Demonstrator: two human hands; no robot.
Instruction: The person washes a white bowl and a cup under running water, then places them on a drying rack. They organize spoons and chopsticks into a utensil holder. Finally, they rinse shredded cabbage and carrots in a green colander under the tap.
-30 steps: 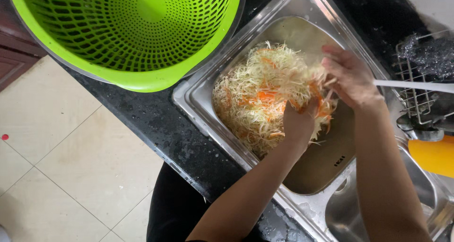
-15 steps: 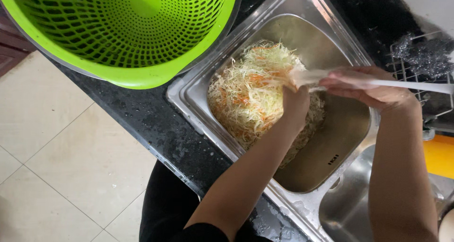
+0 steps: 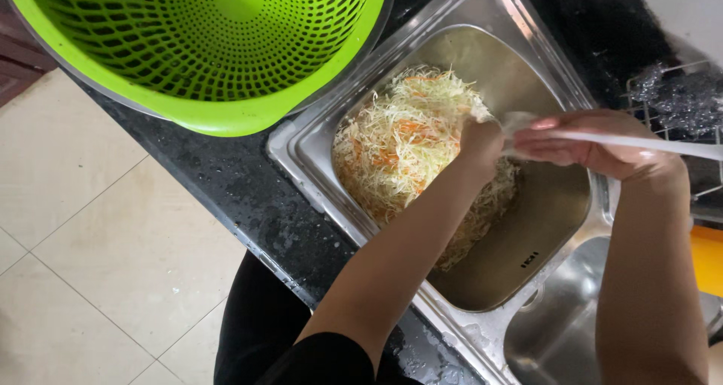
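Steel sink (image 3: 452, 24): one shredded cabbage heap (image 3: 407, 144); left hand (image 3: 482, 140) fist-closed, right hand (image 3: 595, 140) fingers together.

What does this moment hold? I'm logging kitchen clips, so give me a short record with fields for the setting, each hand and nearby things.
setting: steel sink set in a wet dark counter
sink contents: shredded cabbage and carrot heaped in the basin
left hand: closed into the shreds
right hand: over the basin, beneath the thin white faucet spout
nearby: green colander on the counter; wire rack at right
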